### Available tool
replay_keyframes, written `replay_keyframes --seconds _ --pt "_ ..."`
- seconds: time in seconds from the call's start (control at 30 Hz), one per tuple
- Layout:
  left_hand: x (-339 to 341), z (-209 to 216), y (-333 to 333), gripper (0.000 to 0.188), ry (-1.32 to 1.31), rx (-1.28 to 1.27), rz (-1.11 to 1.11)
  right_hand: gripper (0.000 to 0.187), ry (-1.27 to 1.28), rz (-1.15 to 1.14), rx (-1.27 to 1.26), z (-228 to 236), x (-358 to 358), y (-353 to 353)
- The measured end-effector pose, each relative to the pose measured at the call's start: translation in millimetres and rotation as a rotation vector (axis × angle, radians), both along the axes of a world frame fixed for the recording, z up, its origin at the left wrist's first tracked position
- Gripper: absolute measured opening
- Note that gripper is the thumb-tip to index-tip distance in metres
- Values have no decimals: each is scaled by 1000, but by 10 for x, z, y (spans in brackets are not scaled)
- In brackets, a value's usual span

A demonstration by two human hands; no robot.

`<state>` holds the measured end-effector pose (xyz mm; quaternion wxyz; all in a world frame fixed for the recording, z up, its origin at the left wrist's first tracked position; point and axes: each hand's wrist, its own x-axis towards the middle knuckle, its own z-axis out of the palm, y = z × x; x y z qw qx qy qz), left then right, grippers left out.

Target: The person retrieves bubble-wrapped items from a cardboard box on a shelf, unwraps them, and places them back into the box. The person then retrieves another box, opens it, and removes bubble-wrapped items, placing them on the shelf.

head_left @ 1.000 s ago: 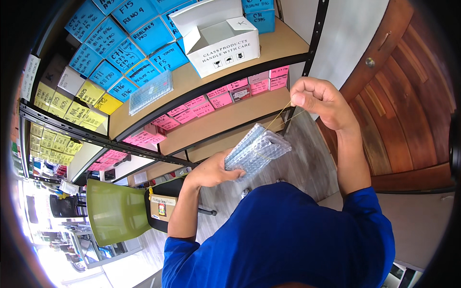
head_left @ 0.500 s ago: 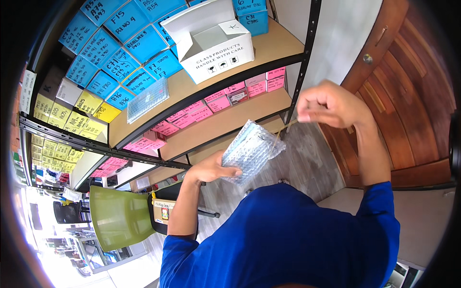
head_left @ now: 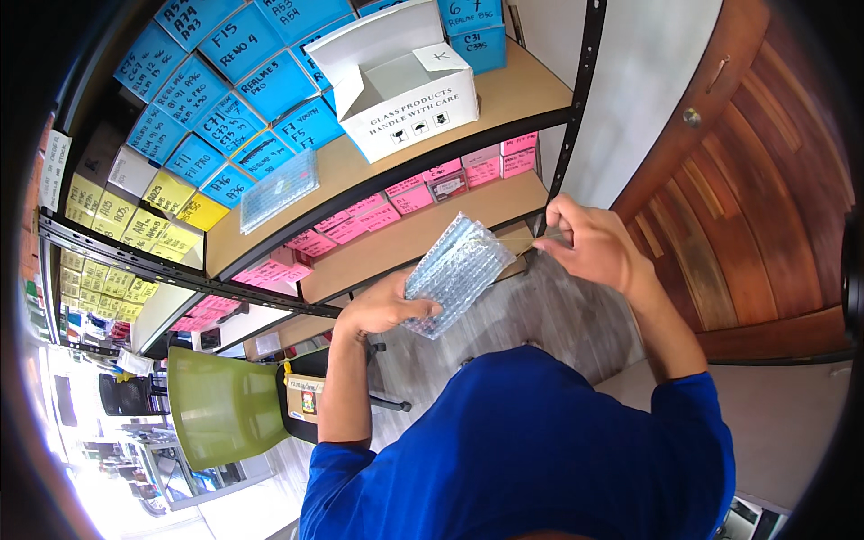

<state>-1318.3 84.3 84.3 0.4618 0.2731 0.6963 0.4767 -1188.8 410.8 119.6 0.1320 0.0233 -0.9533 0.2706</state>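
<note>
My left hand point(head_left: 382, 306) is closed on the lower left end of a packet in clear bubble wrap point(head_left: 459, 274), thumb on top. The packet is flat and tilted, held in the air in front of the shelves; its contents are hard to make out. To its right, my right hand point(head_left: 589, 243) is closed in a pinch on a thin yellowish rubber band point(head_left: 517, 241). The band runs taut from the packet's upper right side to my fingertips. Beyond, an open white cardboard box point(head_left: 409, 108) stands on the shelf, its flaps raised.
Another bubble-wrapped packet point(head_left: 281, 191) lies on the wooden shelf point(head_left: 522, 85). Blue boxes point(head_left: 279, 81), yellow boxes point(head_left: 112, 211) and pink boxes point(head_left: 409, 200) fill the rack. A green chair point(head_left: 220, 405) stands to the left, a wooden door point(head_left: 720, 198) to the right.
My right hand has come down and left, closer to the packet, so the stretched band is shorter. The packet in my left hand has shifted slightly left and turned a little.
</note>
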Motion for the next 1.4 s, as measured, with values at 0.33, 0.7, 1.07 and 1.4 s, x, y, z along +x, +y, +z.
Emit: replay_keyframes --seconds 0.33,0.7,1.07,1.4 --pt "346 -295 274 53 469 -94 115 25 62 93 -1057 -940 -195 -168" --pt "472 -349 287 53 375 -96 -24 25 -136 301 -1480 -327 -48 -53" --pt "662 -531 298 43 -100 274 446 109 -133 231 -1168 -328 -14 -75" --pt "840 -382 589 52 -246 601 702 40 -139 85 -1436 -852 38 -792"
